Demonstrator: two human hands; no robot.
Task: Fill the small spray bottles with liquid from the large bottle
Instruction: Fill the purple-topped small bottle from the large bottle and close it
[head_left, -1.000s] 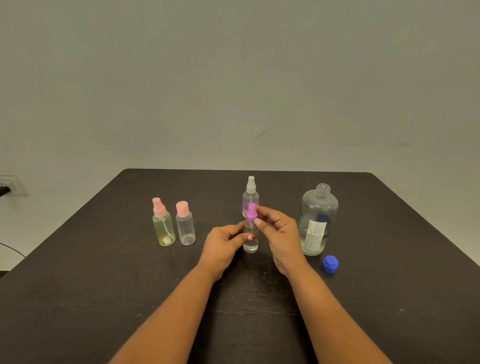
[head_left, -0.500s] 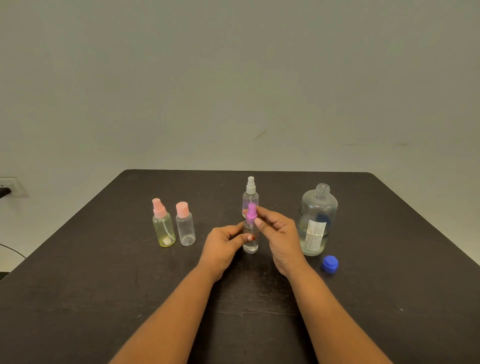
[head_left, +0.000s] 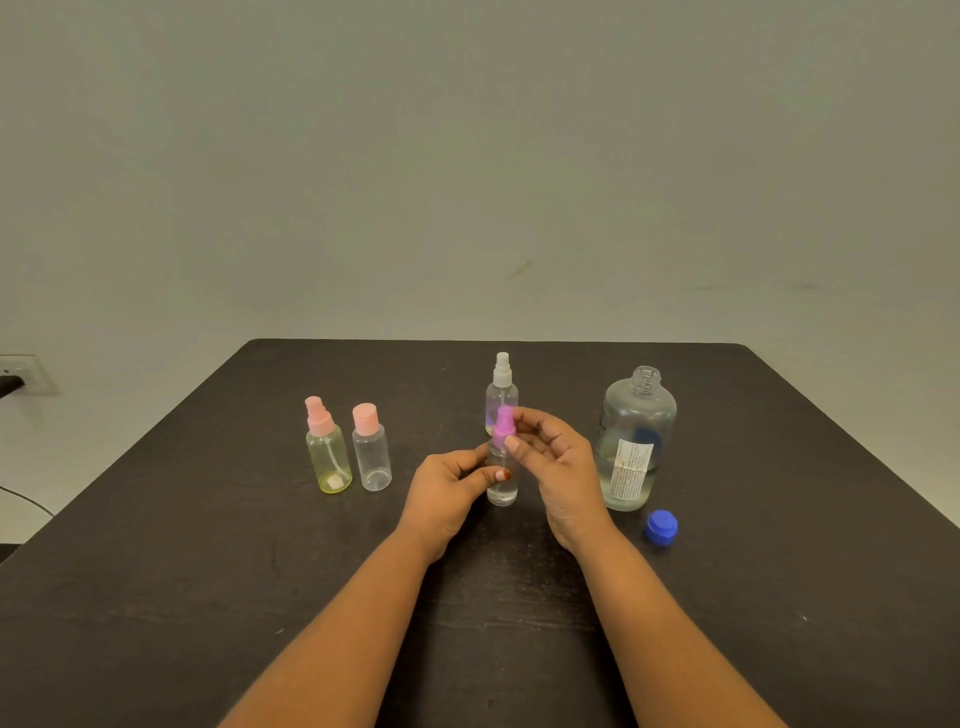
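Note:
A small clear spray bottle (head_left: 502, 486) with a purple spray top (head_left: 504, 427) stands on the dark table (head_left: 208, 545) at the centre. My left hand (head_left: 449, 493) grips its body from the left. My right hand (head_left: 558, 467) pinches the purple top with thumb and fingers. The large clear bottle (head_left: 635, 441), uncapped and with liquid low inside, stands just right of my right hand. Its blue cap (head_left: 661, 528) lies in front of it. Behind the held bottle stands a clear spray bottle with a white top (head_left: 502, 387).
At the left stand a yellowish bottle with a pink spray top (head_left: 326, 447) and a clear bottle with a pink cap (head_left: 371, 449). A wall socket (head_left: 23, 373) with a cable is at the far left, beyond the table edge.
My right fingers have shifted slightly around the purple top. The bottle and my left hand stay where they were.

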